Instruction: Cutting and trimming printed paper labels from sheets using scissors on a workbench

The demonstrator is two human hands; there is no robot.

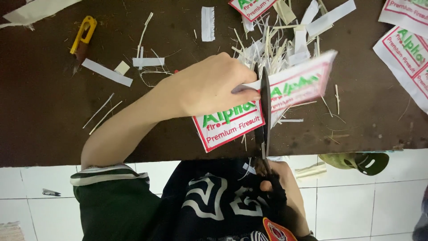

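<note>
My left hand [209, 87] grips a strip of white embroidered patches [232, 125] with red borders and green lettering, held above the front edge of the dark brown table [44, 111]. My right hand [285, 192], low near my body, holds black scissors [265, 107]. The blades point away from me and cut between two patches of the strip. The far patch [301, 85] is blurred and lifts to the right of the blades.
A heap of white fabric trimmings [276, 40] lies behind the strip. More patch sheets [405, 49] sit at the far right. A yellow thread snipper [82, 35] lies at the left among loose strips. White tiled floor [356, 205] shows below the table edge.
</note>
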